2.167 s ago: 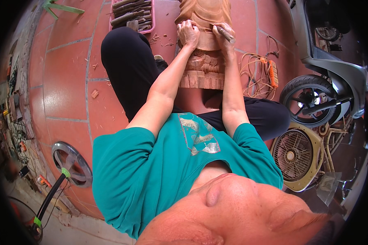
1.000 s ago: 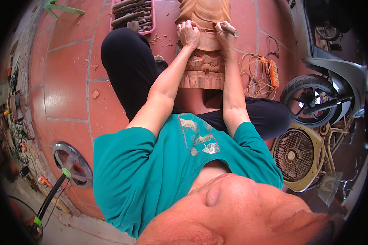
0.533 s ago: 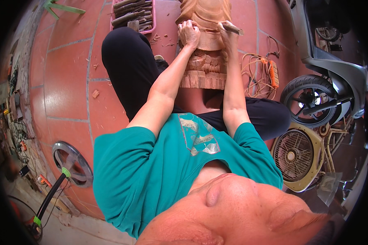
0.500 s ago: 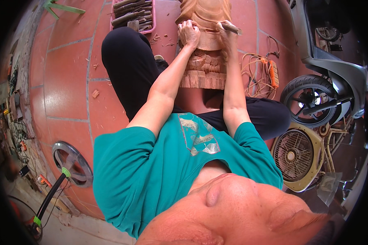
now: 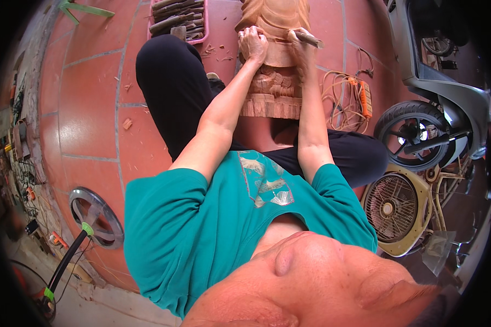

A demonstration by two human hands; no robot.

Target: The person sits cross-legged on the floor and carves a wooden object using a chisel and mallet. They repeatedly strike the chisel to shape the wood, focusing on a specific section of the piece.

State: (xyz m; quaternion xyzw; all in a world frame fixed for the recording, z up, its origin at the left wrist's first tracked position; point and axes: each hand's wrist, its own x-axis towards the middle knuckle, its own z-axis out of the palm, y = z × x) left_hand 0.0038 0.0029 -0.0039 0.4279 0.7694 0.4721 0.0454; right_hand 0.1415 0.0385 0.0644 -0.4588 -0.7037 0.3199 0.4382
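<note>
A brown wood carving [image 5: 275, 17] with flowing ridges lies lengthwise in front of me, its rough, grooved base [image 5: 270, 107] toward my body. My left hand [image 5: 253, 44] is closed and rests on the left side of the carving. Its curled fingers hide whatever they may hold. On the right side, my right hand [image 5: 303, 50] wraps round a carving tool, whose dark wooden handle [image 5: 309, 39] sticks out to the right. The tool's working end is hidden by the hand.
A pink basket [image 5: 206, 24] of wooden-handled tools stands at the far left of the carving, with shavings [image 5: 208, 50] nearby. To the right are an orange power strip [image 5: 364, 98] with tangled cord, a motorbike wheel [image 5: 414, 134] and a fan [image 5: 390, 208]. A round stand base [image 5: 96, 218] sits left.
</note>
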